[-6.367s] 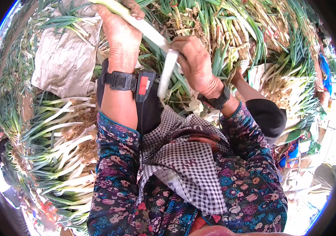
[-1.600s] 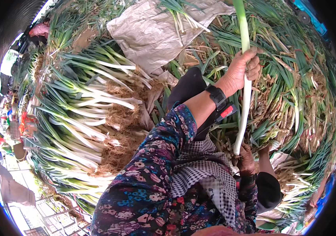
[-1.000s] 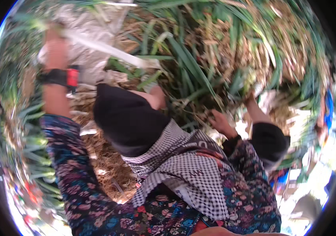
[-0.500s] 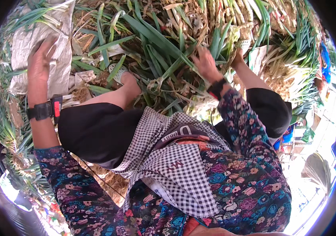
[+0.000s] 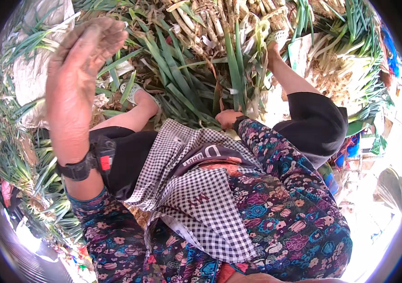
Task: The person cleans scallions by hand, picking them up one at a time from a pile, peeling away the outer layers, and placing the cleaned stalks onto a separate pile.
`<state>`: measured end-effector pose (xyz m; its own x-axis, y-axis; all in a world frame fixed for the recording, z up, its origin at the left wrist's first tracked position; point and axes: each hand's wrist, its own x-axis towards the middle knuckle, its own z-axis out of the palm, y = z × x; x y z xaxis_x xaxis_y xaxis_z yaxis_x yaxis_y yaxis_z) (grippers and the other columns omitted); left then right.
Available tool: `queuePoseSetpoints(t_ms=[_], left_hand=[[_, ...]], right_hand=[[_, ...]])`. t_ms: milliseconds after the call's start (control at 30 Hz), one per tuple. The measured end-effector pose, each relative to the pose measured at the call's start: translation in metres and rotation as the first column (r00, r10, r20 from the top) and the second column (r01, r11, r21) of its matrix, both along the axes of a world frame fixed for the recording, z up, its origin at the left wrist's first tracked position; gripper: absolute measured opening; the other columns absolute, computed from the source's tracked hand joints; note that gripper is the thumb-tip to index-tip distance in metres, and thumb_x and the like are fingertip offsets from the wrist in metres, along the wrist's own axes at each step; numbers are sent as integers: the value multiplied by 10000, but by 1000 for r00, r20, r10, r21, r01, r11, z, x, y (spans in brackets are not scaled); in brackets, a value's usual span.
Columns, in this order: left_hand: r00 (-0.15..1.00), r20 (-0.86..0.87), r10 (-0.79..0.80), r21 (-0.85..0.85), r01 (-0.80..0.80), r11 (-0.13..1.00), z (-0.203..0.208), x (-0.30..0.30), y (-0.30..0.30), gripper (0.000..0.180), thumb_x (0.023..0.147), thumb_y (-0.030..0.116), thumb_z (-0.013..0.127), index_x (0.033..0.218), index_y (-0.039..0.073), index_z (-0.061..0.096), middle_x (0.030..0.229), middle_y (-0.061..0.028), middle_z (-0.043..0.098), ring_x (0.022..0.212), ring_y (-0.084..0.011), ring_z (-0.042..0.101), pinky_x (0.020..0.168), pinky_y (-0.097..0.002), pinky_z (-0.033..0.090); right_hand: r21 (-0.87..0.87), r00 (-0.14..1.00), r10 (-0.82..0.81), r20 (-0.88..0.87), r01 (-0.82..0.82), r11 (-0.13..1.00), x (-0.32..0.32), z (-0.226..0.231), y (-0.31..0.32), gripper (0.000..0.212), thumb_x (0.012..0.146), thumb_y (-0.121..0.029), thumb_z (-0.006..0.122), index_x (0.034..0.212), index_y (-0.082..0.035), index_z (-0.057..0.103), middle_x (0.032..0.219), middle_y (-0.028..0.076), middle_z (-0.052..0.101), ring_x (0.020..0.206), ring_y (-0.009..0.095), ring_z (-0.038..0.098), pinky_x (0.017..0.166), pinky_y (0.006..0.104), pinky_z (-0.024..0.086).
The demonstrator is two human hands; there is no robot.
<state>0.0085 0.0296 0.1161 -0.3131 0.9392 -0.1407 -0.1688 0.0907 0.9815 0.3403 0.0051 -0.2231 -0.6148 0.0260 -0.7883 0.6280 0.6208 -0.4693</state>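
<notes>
My left hand (image 5: 81, 70) is raised on the left, close to the view. Its fingers reach toward the right, loosely bent, and nothing shows in them. In front of my apron, my right hand (image 5: 229, 118) is closed around the leafy end of a long green onion (image 5: 234, 66), which stretches away from me toward the far pile. Its fingers are partly hidden. Loose green onion leaves (image 5: 180, 75) and dry peelings lie between my feet, just left of the held stalk.
Bundled green onions with pale roots (image 5: 337, 61) lie at the right. More onions (image 5: 17, 165) are heaped along the left. A pale sack (image 5: 31, 80) lies behind my left hand. My feet in light perforated shoes (image 5: 278, 38) stand among the leaves.
My left hand has risen from over the sack, closer to the view and rightward. My right hand has come back toward my apron and left, drawing the green onion leaves along.
</notes>
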Motion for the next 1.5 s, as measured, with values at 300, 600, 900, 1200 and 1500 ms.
queuePoseSetpoints(t_ms=[300, 600, 900, 1200, 1500], left_hand=[[997, -3, 75, -108, -75, 991, -54, -3, -2, 318, 880, 108, 626, 1144, -57, 562, 1100, -147, 641, 1038, -222, 616, 995, -352, 426], [987, 58, 148, -202, -133, 970, -28, 13, -15, 435, 961, 180, 481, 1341, -27, 443, 1357, -165, 491, 1223, -292, 510, 1050, -404, 385], [954, 201, 224, -136, -199, 970, -25, -5, -11, 373, 969, 167, 454, 1284, -27, 494, 1301, -189, 533, 1220, -298, 512, 1045, -405, 398], [904, 304, 301, -215, -243, 946, -19, 4, -17, 226, 920, 93, 556, 1107, -22, 608, 1106, -167, 652, 1001, -246, 645, 903, -339, 502], [920, 333, 209, -159, -164, 974, -24, 10, -22, 203, 943, 120, 534, 1081, -6, 613, 1064, -161, 663, 964, -232, 653, 868, -339, 512]], right_hand=[[-440, 523, -728, -443, 580, 685, -59, 49, 120, 299, 849, -179, 551, 1082, 0, 603, 1005, 170, 660, 878, 302, 636, 795, 372, 502], [402, 483, -550, -681, 875, 270, 23, 46, 266, 276, 911, -149, 495, 1096, 27, 600, 981, 226, 657, 878, 313, 657, 803, 388, 513], [330, 551, -600, -581, 832, 445, -147, 42, 164, 325, 892, -204, 560, 1135, 9, 521, 1019, 215, 632, 955, 390, 619, 818, 487, 486], [-55, 471, -852, -228, 868, 494, -162, 42, 152, 600, 842, -411, 668, 1104, 118, 562, 1050, 264, 635, 976, 331, 631, 824, 406, 480], [-850, 28, -971, 238, 490, -194, -188, 69, 162, 466, 924, -472, 569, 1157, -69, 599, 998, 35, 594, 889, 155, 556, 804, 311, 460]])
